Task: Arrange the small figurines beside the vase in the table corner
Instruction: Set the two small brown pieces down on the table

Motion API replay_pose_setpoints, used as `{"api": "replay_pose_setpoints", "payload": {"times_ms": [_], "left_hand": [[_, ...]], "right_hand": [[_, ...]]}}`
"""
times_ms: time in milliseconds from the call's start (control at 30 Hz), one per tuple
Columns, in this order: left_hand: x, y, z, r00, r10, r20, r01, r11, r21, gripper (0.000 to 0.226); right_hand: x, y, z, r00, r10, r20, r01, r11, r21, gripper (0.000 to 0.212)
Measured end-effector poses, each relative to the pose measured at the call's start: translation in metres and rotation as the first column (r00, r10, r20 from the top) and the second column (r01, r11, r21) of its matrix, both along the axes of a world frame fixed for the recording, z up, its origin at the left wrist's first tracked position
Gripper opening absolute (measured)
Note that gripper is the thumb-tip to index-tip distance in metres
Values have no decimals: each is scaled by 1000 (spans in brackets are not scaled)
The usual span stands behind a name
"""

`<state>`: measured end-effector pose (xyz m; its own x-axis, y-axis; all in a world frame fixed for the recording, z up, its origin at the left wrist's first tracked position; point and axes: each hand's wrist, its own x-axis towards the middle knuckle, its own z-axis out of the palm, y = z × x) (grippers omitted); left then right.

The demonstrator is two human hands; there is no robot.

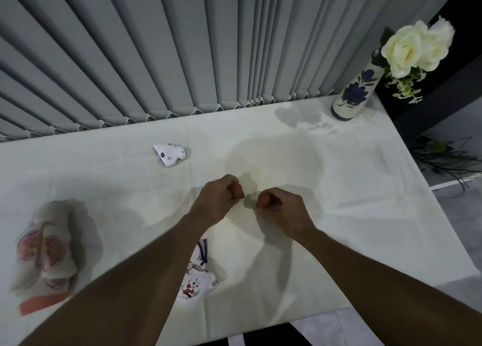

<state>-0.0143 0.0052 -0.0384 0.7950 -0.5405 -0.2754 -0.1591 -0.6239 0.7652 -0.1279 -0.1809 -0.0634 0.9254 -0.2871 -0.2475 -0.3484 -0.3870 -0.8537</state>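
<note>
A cream vase [352,95] with blue flowers painted on it and white roses stands in the far right table corner. A small white figurine [170,154] lies on the cloth left of centre, towards the back. Another white figurine [194,285] with a red blossom pattern lies near the front edge, partly hidden under my left forearm. My left hand [219,199] and my right hand [279,207] hover over the middle of the table, close together, both curled into fists with nothing visible in them.
A white tablecloth [339,189] covers the table. At the front left stands a pale ornament [49,244] painted with pink orchids, with a red strip beside it. Grey vertical blinds [156,59] run along the back edge. The table's right edge drops to the floor.
</note>
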Motion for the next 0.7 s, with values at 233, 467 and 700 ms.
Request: {"api": "replay_pose_setpoints", "payload": {"times_ms": [233,467,700], "left_hand": [[-9,5,-5,998,-58,-6,58,998,-7,23],[-15,5,-6,996,-92,-19,93,995,43,18],[-17,6,-5,996,-93,7,93,994,49,17]], "right_hand": [[13,0,-9,999,32,8,-32,999,21,26],[8,-3,-4,996,84,10,-84,996,8,32],[7,-2,-6,995,94,-18,-95,994,-51,16]]}}
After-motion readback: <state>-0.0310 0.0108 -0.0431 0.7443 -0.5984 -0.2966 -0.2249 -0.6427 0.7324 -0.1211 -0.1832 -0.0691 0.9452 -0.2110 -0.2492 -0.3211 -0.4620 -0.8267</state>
